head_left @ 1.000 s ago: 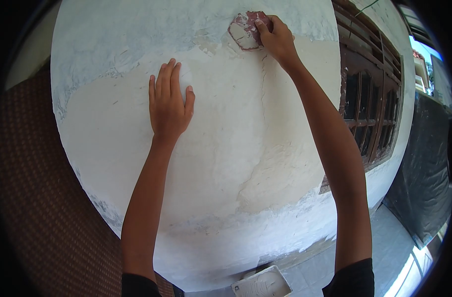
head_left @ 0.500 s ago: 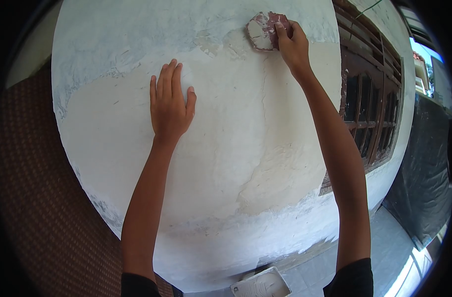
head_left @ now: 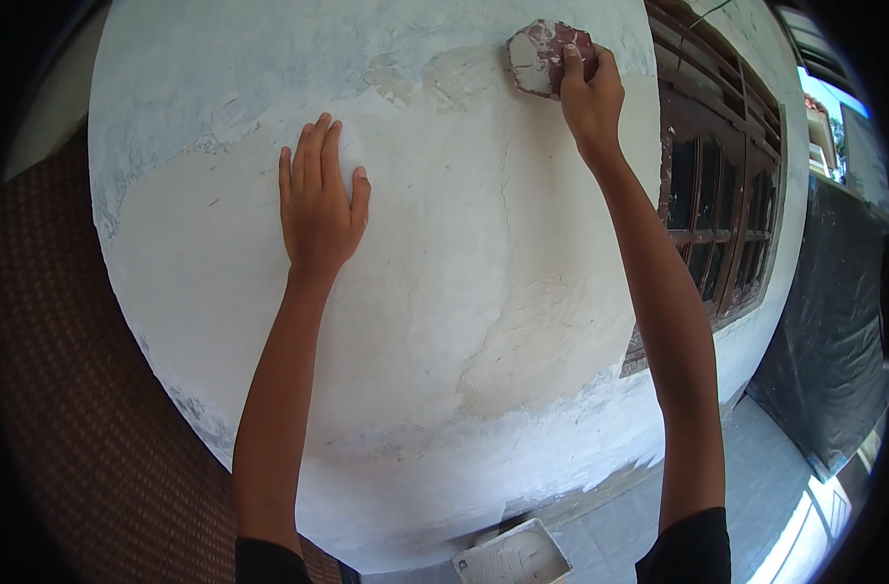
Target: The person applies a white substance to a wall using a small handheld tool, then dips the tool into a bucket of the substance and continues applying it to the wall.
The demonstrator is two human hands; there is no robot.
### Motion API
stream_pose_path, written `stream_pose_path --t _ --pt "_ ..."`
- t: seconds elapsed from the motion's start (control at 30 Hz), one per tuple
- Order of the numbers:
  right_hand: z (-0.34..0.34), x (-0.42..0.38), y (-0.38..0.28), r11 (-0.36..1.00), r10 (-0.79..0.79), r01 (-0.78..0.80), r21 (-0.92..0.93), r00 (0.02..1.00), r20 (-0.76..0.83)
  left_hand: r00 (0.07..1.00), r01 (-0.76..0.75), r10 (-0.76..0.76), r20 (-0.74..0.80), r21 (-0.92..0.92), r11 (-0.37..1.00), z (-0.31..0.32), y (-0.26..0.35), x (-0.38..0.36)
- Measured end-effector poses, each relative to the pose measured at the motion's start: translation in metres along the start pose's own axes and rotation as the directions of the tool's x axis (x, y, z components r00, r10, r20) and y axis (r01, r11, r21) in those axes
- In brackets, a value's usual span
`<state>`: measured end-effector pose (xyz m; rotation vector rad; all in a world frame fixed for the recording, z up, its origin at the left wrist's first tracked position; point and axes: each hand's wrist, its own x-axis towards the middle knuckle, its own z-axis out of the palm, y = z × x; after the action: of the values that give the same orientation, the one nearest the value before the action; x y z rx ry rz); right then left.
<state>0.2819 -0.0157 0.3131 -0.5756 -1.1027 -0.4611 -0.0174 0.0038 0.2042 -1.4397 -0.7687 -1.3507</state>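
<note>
My right hand [head_left: 594, 95] grips a flat, reddish-brown piece [head_left: 550, 58] with a ragged edge and white smears, holding it against the upper part of the wall. Its exact kind I cannot make out. My left hand [head_left: 320, 202] lies flat on the wall [head_left: 415, 263], fingers stretched upward and thumb apart, with nothing in it. Smooth cream patches cover the wall's middle, rougher bluish-white paint shows above, and a thin crack runs down between the two hands.
A brown wooden window [head_left: 717, 214] with dark panes is set in the wall at right. Low down, a whitish tray [head_left: 513, 557] sits by the wall's foot. Woven brown matting [head_left: 84, 389] stands at left, and a dark sheet [head_left: 819, 321] hangs at far right.
My right hand has slid the reddish-brown piece a little to the right along the wall. My left hand stays flat in about the same place. The view has turned slightly right.
</note>
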Motion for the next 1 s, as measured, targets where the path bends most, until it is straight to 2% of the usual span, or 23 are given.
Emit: stream_pose_path --t 0.1,0.17,0.23,0.3,0.37,0.4,0.43,0.5,0.53,0.57,0.67,0.73,0.77,0.83,0.87,0.93,0.97,1.0 --pt "0.017 -0.01 0.002 0.989 -0.116 0.128 -0.079 0.984 0.136 1.0 -0.005 0.005 0.005 0.004 1.0 -0.001 -0.002 0.0" --pt "0.015 -0.005 0.008 0.987 -0.074 0.094 -0.128 0.985 0.154 1.0 -0.008 0.008 0.008 0.007 1.0 -0.001 -0.001 0.001" --pt "0.004 0.008 0.029 0.97 -0.014 0.008 -0.242 1.0 -0.022 1.0 0.0 -0.001 0.009 0.01 1.0 -0.002 -0.001 0.0" --pt "-0.014 0.016 0.041 0.953 0.033 -0.068 -0.295 0.992 -0.122 1.0 -0.002 0.002 -0.001 0.007 1.0 -0.001 -0.001 0.0" --pt "-0.027 0.019 0.039 0.959 0.144 -0.189 -0.213 0.967 -0.211 1.0 -0.004 0.004 -0.013 0.008 1.0 0.0 0.0 0.001" --pt "-0.03 0.015 0.028 0.969 0.221 -0.237 -0.064 0.955 -0.2 1.0 0.001 0.0 -0.011 0.006 1.0 0.0 0.001 0.0" --pt "-0.025 0.013 0.023 0.97 0.221 -0.236 -0.06 0.955 -0.196 1.0 0.004 -0.004 -0.01 0.005 1.0 0.0 0.001 0.001" --pt "-0.012 0.007 0.012 0.982 0.168 -0.166 0.093 0.986 -0.01 1.0 0.001 -0.001 -0.011 0.006 1.0 0.001 -0.001 0.0" --pt "-0.001 0.008 0.007 0.99 0.135 -0.139 0.032 0.986 0.094 1.0 -0.004 0.004 -0.013 -0.001 1.0 0.001 -0.001 0.0" --pt "0.011 0.005 0.003 0.999 0.032 -0.033 0.004 0.993 0.11 1.0 -0.004 0.004 -0.012 0.002 1.0 0.001 -0.001 0.0" --pt "0.034 -0.003 -0.029 0.993 0.093 -0.106 0.053 0.974 0.207 1.0 0.003 -0.003 0.002 -0.006 1.0 0.0 -0.001 0.0" --pt "0.047 0.004 -0.032 0.992 0.124 -0.125 -0.019 0.934 0.336 1.0 -0.004 0.004 -0.002 -0.027 1.0 0.0 -0.002 -0.001" --pt "0.051 0.007 -0.029 0.992 0.123 -0.125 -0.016 0.933 0.339 1.0 -0.001 0.001 -0.002 -0.023 1.0 0.0 -0.002 -0.001" --pt "0.058 0.014 -0.013 0.971 -0.052 0.126 -0.202 0.94 0.338 1.0 -0.005 0.005 -0.004 -0.021 1.0 0.0 -0.002 -0.001" --pt "0.058 0.019 -0.006 0.971 -0.053 0.127 -0.201 0.939 0.338 1.0 -0.003 0.003 -0.005 -0.02 1.0 0.001 -0.002 -0.001" --pt "0.055 0.024 -0.003 0.996 0.063 -0.047 -0.074 0.971 0.232 1.0 -0.006 0.006 -0.007 -0.018 1.0 0.001 -0.002 -0.001" --pt "0.054 0.025 -0.001 0.996 0.061 -0.046 -0.073 0.97 0.233 1.0 -0.005 0.005 -0.008 -0.017 1.0 0.001 -0.002 -0.001" --pt "0.05 0.023 -0.005 0.993 0.119 -0.121 0.0 0.971 0.208 1.0 -0.003 0.003 -0.006 -0.016 1.0 0.001 -0.001 -0.001"
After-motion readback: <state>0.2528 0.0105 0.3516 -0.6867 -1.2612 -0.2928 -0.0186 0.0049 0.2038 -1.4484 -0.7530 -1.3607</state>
